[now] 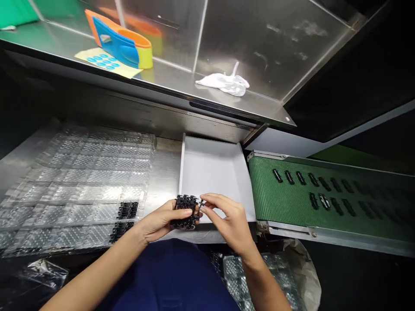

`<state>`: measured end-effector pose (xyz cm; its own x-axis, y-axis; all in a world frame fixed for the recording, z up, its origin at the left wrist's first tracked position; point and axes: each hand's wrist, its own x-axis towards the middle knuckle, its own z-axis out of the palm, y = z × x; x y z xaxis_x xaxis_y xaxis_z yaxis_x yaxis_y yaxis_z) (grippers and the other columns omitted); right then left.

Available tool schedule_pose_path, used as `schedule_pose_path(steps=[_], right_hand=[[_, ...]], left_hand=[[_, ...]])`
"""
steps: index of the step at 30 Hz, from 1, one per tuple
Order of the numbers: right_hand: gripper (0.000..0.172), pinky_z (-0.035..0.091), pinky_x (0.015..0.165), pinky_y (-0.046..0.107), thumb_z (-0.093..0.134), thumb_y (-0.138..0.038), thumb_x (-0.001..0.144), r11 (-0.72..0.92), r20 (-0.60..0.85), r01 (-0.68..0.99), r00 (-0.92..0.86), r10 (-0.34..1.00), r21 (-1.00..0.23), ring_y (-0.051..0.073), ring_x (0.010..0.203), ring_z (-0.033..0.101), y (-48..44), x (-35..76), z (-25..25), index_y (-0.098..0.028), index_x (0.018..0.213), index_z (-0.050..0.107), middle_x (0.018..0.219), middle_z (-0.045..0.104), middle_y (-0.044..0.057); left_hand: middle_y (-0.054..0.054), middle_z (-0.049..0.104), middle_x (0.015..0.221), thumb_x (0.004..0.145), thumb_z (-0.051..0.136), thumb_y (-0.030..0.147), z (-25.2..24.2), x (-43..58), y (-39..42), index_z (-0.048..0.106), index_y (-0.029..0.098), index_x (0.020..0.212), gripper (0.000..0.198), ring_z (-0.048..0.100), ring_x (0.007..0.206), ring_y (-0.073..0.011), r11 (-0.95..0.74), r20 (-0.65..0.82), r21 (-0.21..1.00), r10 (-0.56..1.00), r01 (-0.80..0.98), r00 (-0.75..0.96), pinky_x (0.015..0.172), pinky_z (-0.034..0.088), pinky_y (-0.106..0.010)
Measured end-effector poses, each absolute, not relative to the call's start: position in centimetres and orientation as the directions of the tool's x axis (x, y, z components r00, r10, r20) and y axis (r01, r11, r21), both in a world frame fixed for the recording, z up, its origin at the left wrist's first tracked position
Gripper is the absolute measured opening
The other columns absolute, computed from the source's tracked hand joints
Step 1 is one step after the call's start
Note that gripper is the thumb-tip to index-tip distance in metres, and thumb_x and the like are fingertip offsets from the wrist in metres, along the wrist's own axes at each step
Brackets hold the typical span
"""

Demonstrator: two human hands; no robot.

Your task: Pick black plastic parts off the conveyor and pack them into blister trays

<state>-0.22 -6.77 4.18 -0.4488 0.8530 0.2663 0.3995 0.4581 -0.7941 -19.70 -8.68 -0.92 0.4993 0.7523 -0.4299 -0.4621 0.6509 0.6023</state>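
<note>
Brushed-steel bench (165,149). Nearest, at front edge of white tray (210,168): left hand (158,222) curled round clump of ribbed black plastic parts (184,211); right hand (228,220) narrow, fingertips (207,199) pinching clump's protruding end. Left of tray: stacked clear blister trays (81,181), some cells black-filled (127,211). Right of tray: green mesh conveyor (293,198), black parts (324,201) in rows. Beyond tray: steel shelf (253,82), crumpled white cloth (225,84).
</note>
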Motion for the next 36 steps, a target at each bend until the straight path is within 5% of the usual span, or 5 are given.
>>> schedule_pose_path(steps=[7, 25, 28, 31, 36], right_hand=[[0.072, 0.047, 0.105, 0.04, 0.075, -0.04, 0.08, 0.565, 0.24, 0.38, -0.633, 0.736, -0.732, 0.026, 0.125, 0.053, -7.7, -3.6, 3.0, -0.024, 0.143, 0.044, 0.137, 0.055, 0.01], [0.077, 0.046, 0.104, 0.037, 0.077, -0.033, 0.08, 0.521, 0.196, 0.364, -0.644, 0.739, -0.772, 0.024, 0.123, 0.055, -9.8, -9.7, 2.7, -0.031, 0.145, 0.038, 0.135, 0.057, 0.006], [0.082, 0.04, 0.109, 0.037, 0.084, -0.031, 0.072, 0.348, 0.108, 0.268, -0.634, 0.765, -0.898, 0.024, 0.127, 0.051, -10.0, -10.7, 2.0, -0.034, 0.142, 0.042, 0.14, 0.053, 0.004], [0.069, 0.046, 0.1, 0.031, 0.088, -0.031, 0.067, -0.017, -0.011, -0.007, -0.512, 0.859, -1.0, 0.019, 0.114, 0.056, -10.3, -12.1, 0.2, -0.033, 0.127, 0.055, 0.13, 0.057, 0.001], [0.04, 0.049, 0.073, 0.019, 0.086, -0.031, 0.066, -0.465, -0.31, -0.268, -0.463, 0.83, -0.844, 0.01, 0.077, 0.058, -11.3, -15.2, -3.2, -0.027, 0.094, 0.058, 0.085, 0.058, -0.005]], left_hand=[[-0.005, 0.076, 0.089, 0.069, 0.085, 0.031, -1.1, -22.5, -10.9, 0.073, 0.018, 0.095, 0.032, 0.07, 0.083, -0.0172, 0.616, -0.49, 0.512, 0.782, -0.599, 0.384, 0.073, 0.054, -0.025], [-0.007, 0.077, 0.093, 0.068, 0.084, 0.028, -0.9, -29.2, -12.9, 0.073, 0.017, 0.103, 0.038, 0.07, 0.088, -0.0196, 0.533, -0.396, 0.675, 0.845, -0.51, 0.359, 0.08, 0.052, -0.027], [-0.007, 0.077, 0.092, 0.068, 0.083, 0.03, -1.0, -29.9, -13.5, 0.074, 0.017, 0.101, 0.036, 0.069, 0.088, -0.0203, 0.486, -0.39, 0.728, 0.874, -0.484, 0.291, 0.079, 0.052, -0.027], [-0.007, 0.077, 0.094, 0.068, 0.083, 0.033, -1.3, -30.4, -14.4, 0.074, 0.016, 0.101, 0.038, 0.069, 0.091, -0.0235, 0.4, -0.354, 0.804, 0.917, -0.44, 0.186, 0.083, 0.052, -0.031], [-0.01, 0.075, 0.107, 0.069, 0.08, 0.036, -2.0, -31.2, -15.9, 0.074, 0.016, 0.104, 0.041, 0.067, 0.103, -0.0297, 0.302, -0.299, 0.892, 0.952, -0.337, 0.062, 0.097, 0.048, -0.042]])
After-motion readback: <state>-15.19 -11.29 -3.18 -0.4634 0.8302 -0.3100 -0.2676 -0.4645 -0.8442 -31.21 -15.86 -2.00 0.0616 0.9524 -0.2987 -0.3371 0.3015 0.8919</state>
